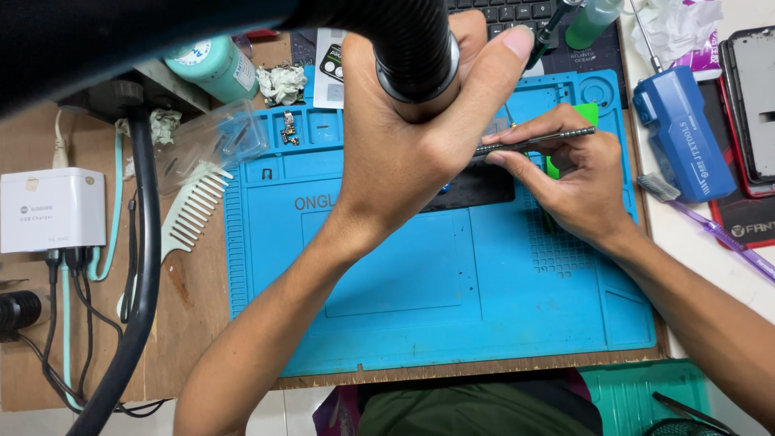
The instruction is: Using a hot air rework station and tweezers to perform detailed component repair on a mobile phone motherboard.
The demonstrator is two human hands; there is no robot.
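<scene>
While the left hand [404, 153] wraps the black nozzle [412, 48], the right hand's [577, 182] grip pinches a screwdriver [537, 141].

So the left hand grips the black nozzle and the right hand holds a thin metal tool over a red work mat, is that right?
Not quite: the work mat is blue, not red, as the head view shows. The rest holds: the left hand grips the black nozzle, and the right hand holds the thin metal tool over the mat.
</scene>
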